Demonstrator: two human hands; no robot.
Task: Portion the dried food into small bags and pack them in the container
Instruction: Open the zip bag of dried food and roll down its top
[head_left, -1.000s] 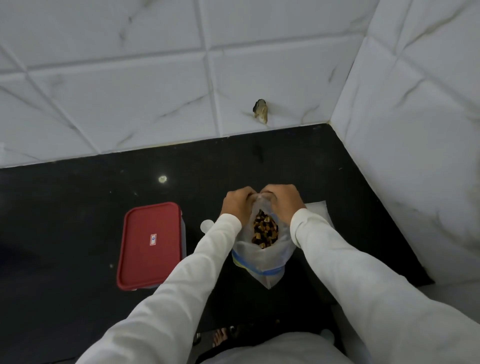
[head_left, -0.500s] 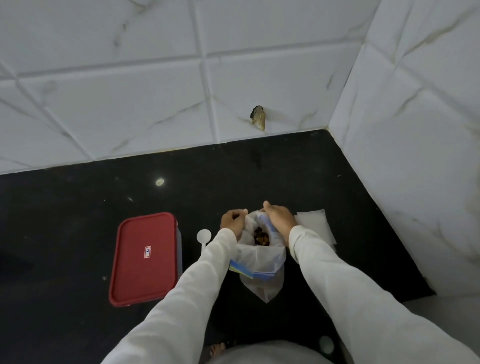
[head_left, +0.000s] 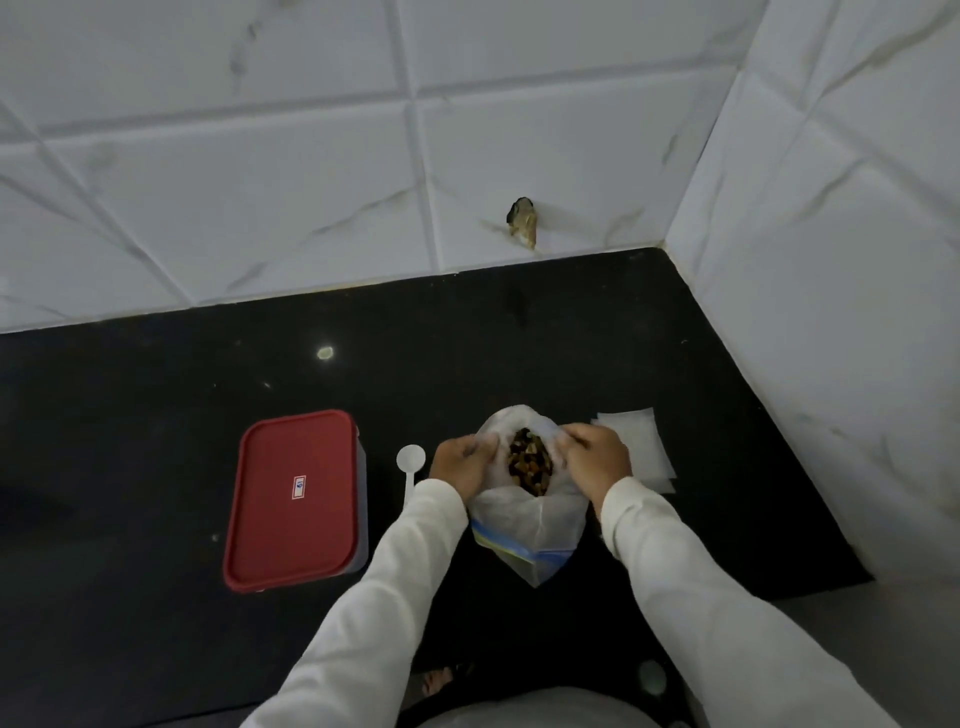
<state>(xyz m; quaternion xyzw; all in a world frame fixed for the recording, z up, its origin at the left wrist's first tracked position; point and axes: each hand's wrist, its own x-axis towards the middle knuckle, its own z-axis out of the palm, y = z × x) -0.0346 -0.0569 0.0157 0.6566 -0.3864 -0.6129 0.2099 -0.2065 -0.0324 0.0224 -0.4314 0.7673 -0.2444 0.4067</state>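
Note:
A clear plastic bag (head_left: 527, 525) with a blue zip strip stands on the black counter (head_left: 156, 415), its mouth pulled wide. Brown and dark dried food (head_left: 530, 460) shows inside. My left hand (head_left: 462, 462) grips the left edge of the bag's mouth and my right hand (head_left: 597, 457) grips the right edge. A container with a red lid (head_left: 293, 499) lies shut to the left. Between the container and my left hand lies a white plastic scoop (head_left: 410, 465). A stack of small clear bags (head_left: 639, 447) lies flat just right of my right hand.
White marbled tiled walls (head_left: 467, 145) close off the back and the right side of the counter, meeting in a corner. A small brownish stub (head_left: 522, 221) sticks out of the back wall. The counter's front edge runs just below the bag.
Both hands have drawn apart, spreading the bag's mouth wider, so more of the dried food shows. The view has shifted slightly.

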